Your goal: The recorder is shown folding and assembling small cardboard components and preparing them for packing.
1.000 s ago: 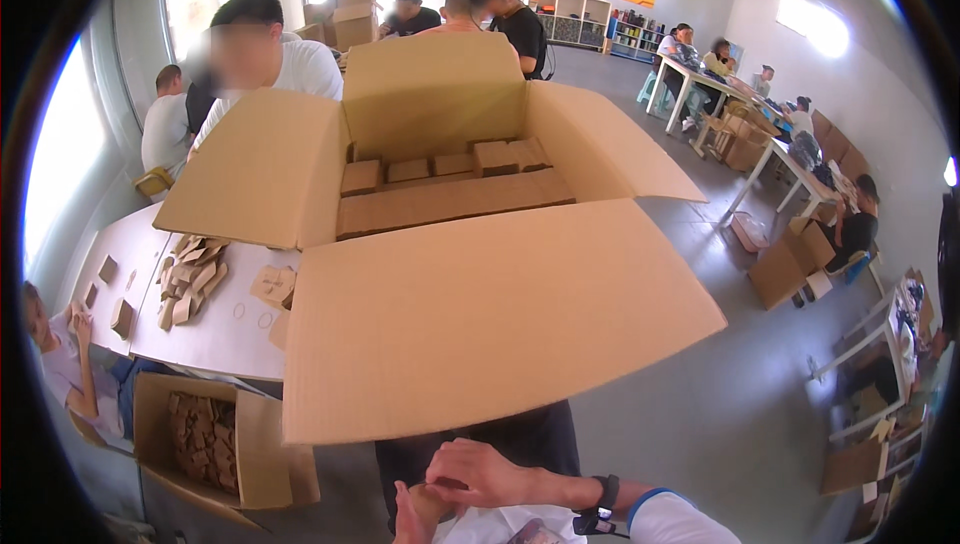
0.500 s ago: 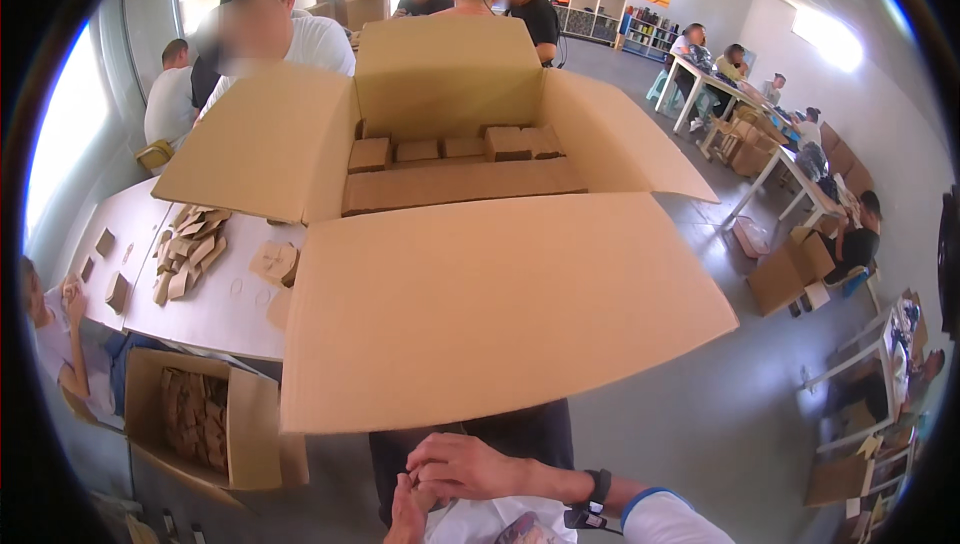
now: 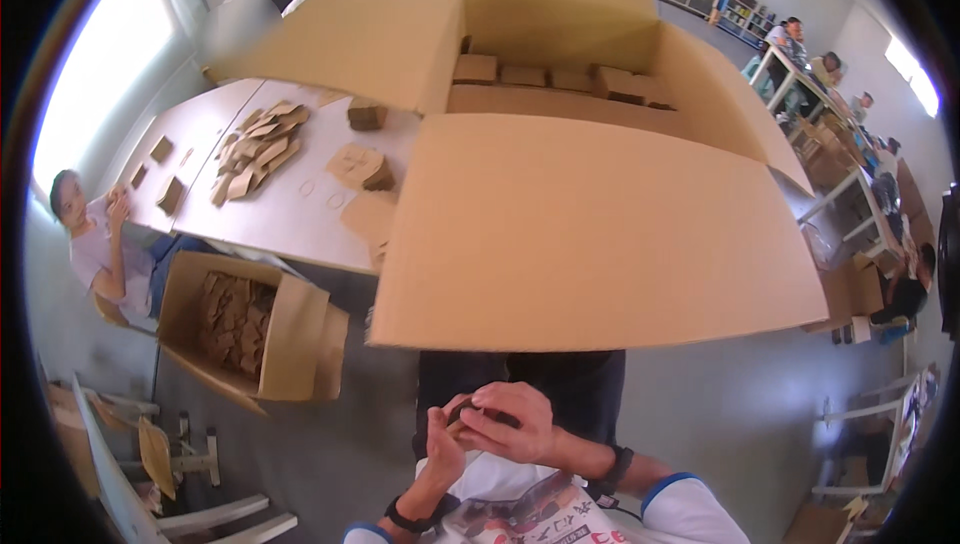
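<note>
Close to my body, below the big box, my left hand (image 3: 444, 452) and my right hand (image 3: 516, 422) are closed around a small brown cardboard-like piece (image 3: 463, 418). My fingers cover most of it, so its full shape is hidden. Just beyond them stands a large open cardboard box (image 3: 600, 234), its near flap spread toward me. Inside it, small brown bundles (image 3: 523, 77) sit in a row along the far side, and the near part of the inside is hidden by the flap.
Left of the box, a white table (image 3: 300, 219) carries a heap of brown cardboard pieces (image 3: 258, 149), stacked bundles (image 3: 367, 114) and thin rubber bands (image 3: 307, 187). Below its edge stands an open carton (image 3: 290, 344) of brown pieces. A person (image 3: 105, 244) sits at the far left.
My view has swung left and down, so the box now appears farther right and higher. Both hands show more fully, with a brown piece now visible between them.
</note>
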`<state>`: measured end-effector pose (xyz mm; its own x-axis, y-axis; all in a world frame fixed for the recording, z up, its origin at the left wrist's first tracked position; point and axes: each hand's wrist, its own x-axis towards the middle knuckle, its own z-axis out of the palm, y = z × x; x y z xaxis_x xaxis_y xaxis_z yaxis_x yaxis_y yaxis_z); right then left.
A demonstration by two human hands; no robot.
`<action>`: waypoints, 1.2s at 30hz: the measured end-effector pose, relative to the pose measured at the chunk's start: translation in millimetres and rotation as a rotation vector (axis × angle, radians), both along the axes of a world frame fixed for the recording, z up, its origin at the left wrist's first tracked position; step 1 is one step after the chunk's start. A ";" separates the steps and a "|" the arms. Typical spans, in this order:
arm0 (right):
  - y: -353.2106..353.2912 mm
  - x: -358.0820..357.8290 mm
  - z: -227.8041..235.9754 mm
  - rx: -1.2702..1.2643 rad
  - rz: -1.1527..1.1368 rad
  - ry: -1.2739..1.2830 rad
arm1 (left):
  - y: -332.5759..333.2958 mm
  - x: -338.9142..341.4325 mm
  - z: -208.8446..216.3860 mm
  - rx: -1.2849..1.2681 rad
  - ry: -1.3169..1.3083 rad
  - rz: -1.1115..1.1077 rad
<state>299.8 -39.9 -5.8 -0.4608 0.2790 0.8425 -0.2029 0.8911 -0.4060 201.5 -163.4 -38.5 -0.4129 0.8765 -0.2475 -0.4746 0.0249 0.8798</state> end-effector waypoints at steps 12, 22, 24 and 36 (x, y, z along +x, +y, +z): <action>-10.1 -6.9 -10.9 -0.079 0.011 -0.019 | -5.2 8.8 -11.3 -0.016 0.165 0.044; -1.6 2.9 -15.8 -0.143 0.041 -0.061 | 8.1 9.4 14.0 -0.011 -0.012 0.072; -0.6 2.3 -20.0 -0.171 0.055 -0.070 | 9.0 7.9 14.5 -0.021 -0.024 0.059; 12.9 3.0 -18.4 -0.144 0.254 -0.097 | -3.3 17.1 -1.4 0.049 0.154 -0.020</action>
<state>302.8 -27.0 -24.2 -0.6072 0.2581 0.7515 -0.3662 0.7485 -0.5529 218.6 -166.7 -39.9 -0.4249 0.8944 -0.1397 -0.3336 -0.0112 0.9426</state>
